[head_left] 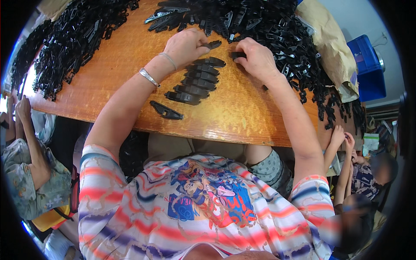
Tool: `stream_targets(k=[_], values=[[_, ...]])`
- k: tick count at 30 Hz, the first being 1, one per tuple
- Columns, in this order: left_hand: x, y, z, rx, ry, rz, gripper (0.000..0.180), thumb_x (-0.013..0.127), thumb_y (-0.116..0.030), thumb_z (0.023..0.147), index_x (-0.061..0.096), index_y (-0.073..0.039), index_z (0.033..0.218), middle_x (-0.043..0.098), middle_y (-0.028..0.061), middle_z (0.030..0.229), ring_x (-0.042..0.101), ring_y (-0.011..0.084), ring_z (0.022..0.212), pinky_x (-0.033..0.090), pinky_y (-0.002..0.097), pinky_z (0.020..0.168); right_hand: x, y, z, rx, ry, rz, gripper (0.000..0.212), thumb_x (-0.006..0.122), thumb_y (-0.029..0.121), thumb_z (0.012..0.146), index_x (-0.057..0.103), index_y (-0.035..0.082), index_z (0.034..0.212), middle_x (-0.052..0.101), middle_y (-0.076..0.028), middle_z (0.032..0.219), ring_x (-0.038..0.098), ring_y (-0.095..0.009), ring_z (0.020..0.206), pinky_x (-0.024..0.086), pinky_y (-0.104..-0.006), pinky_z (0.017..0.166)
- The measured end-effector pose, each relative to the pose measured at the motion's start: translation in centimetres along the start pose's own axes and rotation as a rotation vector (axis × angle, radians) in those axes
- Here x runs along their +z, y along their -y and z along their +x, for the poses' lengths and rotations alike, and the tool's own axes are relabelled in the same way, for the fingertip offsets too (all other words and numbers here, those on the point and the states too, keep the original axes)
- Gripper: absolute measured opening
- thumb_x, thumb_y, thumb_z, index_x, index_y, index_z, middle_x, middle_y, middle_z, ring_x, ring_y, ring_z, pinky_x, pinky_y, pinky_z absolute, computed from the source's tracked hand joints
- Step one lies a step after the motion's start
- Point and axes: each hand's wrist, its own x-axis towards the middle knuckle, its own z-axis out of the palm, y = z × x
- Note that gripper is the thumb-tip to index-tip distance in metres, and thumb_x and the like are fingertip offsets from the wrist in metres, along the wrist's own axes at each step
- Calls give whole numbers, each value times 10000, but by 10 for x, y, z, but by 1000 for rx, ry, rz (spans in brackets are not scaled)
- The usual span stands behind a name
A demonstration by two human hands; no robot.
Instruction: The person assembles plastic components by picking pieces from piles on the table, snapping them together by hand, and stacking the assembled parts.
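Observation:
My left hand pinches one end of a black plastic clip above the wooden table. To its right, my right hand grips another black plastic piece, mostly hidden by the fingers. Below and between the hands, several matching black clips lie side by side in a slanting row. A separate black clip with an opening in its middle rests closer to the table's near edge.
A large heap of black plastic pieces covers the far right of the table, beside a brown paper bag. Another heap lies at the left. Blue bins stand past the right edge. Other people's hands work at right and left.

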Motion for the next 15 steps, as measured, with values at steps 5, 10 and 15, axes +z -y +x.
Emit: stream_targets(k=[5, 10, 15], values=[[2, 3, -4, 5, -63, -38, 285, 839, -263, 911, 807, -61, 1109, 782, 137, 1058, 755, 326, 1024, 602, 446, 907, -4, -9, 4, 180, -65, 35, 274, 871, 263, 896, 758, 97, 1082, 736, -86, 1063, 737, -340, 998, 586, -461, 840], [1, 1, -4, -46, -21, -24, 254, 843, -252, 906, 806, -64, 1073, 768, 135, 1057, 749, 329, 1017, 598, 453, 909, 16, 18, 26, 71, -194, 254, 254, 874, 252, 884, 801, 108, 1079, 740, -78, 1057, 742, -321, 990, 593, -438, 844], [5, -1, -8, -4, -106, -39, 234, 868, -184, 900, 793, -37, 1066, 729, 117, 1002, 753, 293, 942, 596, 408, 838, 38, 8, 33, 45, -184, 254, 282, 902, 238, 857, 831, 114, 1101, 746, -57, 1022, 747, -301, 951, 594, -419, 840]])
